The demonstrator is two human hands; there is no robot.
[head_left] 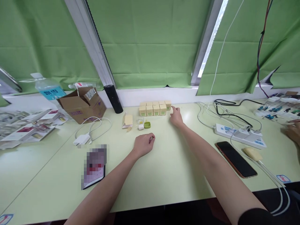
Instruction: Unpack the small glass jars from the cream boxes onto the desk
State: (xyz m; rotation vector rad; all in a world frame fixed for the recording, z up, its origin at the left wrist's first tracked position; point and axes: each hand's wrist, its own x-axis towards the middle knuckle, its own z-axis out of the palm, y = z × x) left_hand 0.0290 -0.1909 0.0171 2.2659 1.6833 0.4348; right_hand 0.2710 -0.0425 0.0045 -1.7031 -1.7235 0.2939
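Two close rows of small cream cardboard boxes (156, 110) with green labels stand against the back wall. My right hand (176, 117) is at their right end, index finger stretched out at the rear box (167, 105); whether it touches I cannot tell. Nothing shows in its grasp. My left hand (143, 144) rests on the table as a loose fist, with no object visible in it. Just beyond it lie a small green open case (147, 125), a small white piece (141, 127) and clear plastic. An opened cream box (127, 120) is farther left.
A black bottle (113, 99) and a brown carton (82, 105) stand at the back left. A white charger (82, 139) and a partly blurred phone (95, 175) lie at left. At right are a black phone (235, 158), a power strip (240, 136) and another person's hand (294, 130).
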